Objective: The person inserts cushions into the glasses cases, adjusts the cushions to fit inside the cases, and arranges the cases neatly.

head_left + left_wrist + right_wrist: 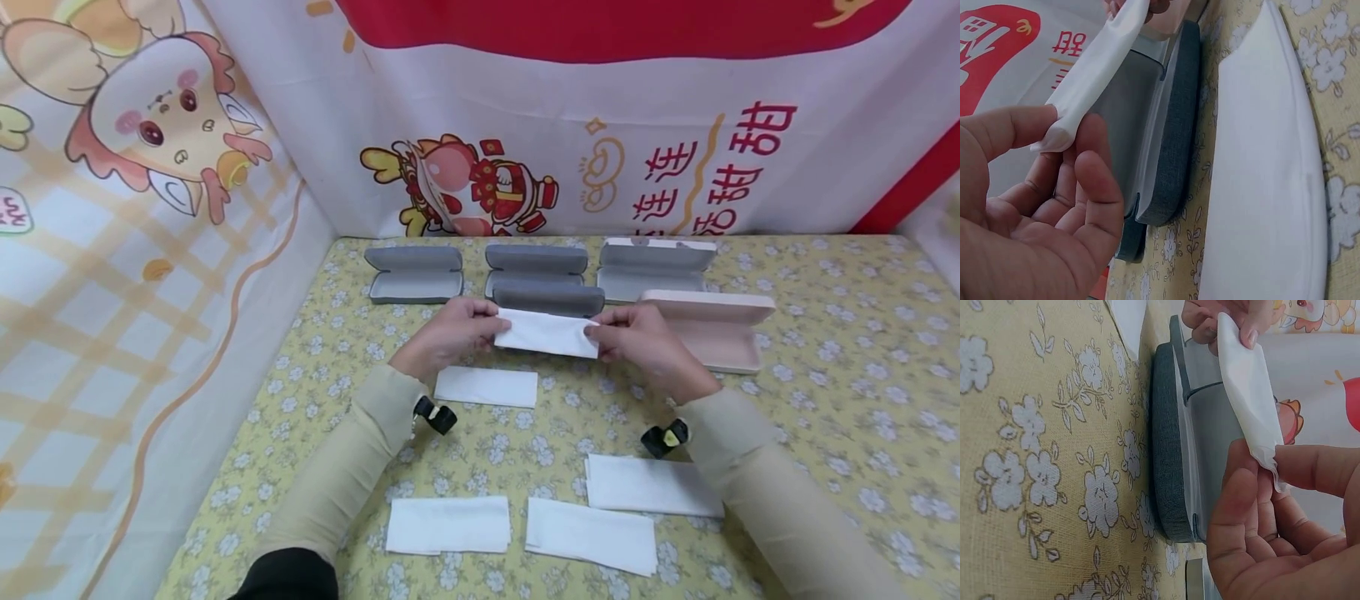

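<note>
A folded white cloth (pixel 546 332) is stretched between both hands, tilted in front of the raised lid of a dark grey glasses case (pixel 547 297). My left hand (pixel 452 333) pinches its left end between thumb and fingers. At the other end, my right hand (pixel 647 343) pinches the cloth the same way. In the left wrist view, the case (pixel 1175 131) stands open just beyond the cloth, its base on the table. The cloth covers most of the case's base in the head view. Another folded white cloth (pixel 486 387) lies flat just below the left hand.
Behind stand open glasses cases: one grey (pixel 416 287), one dark grey (pixel 536 258), one pale (pixel 656 283). A pink open case (pixel 720 342) is beside the right hand. Three folded cloths (pixel 448 525) lie nearer on the flowered tablecloth (pixel 847 417). Printed fabric hangs behind.
</note>
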`<state>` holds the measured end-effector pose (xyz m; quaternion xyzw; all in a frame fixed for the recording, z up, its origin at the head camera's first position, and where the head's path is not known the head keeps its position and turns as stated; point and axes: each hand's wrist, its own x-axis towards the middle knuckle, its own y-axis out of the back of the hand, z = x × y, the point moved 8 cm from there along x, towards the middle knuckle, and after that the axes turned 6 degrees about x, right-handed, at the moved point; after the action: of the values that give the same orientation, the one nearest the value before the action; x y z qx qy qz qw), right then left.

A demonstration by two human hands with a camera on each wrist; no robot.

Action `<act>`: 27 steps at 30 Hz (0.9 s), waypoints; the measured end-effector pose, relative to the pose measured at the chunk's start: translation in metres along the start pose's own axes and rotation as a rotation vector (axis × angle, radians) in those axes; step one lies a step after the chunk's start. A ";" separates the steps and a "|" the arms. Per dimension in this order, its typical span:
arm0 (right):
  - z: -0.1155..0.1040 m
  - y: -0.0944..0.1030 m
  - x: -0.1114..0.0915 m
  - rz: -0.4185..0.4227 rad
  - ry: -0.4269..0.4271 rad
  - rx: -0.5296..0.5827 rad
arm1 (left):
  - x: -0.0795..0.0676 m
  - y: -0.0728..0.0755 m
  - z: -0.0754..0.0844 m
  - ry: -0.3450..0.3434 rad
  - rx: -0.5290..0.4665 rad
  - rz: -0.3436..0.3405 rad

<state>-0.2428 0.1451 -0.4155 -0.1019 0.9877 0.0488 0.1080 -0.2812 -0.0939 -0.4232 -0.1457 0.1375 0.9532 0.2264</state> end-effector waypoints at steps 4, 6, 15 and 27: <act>0.000 0.002 0.005 0.019 -0.017 -0.029 | 0.006 0.003 -0.002 0.015 0.029 0.034; 0.001 0.002 0.008 0.031 -0.023 -0.041 | 0.010 0.005 -0.003 0.022 0.047 0.048; 0.002 0.004 0.019 0.093 -0.039 -0.092 | 0.016 0.012 -0.003 0.040 0.064 0.100; 0.008 0.005 0.024 0.135 -0.067 -0.074 | 0.020 0.013 -0.005 0.026 0.142 0.145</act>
<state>-0.2652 0.1465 -0.4281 -0.0371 0.9857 0.0956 0.1336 -0.3035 -0.0989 -0.4325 -0.1312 0.2178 0.9530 0.1648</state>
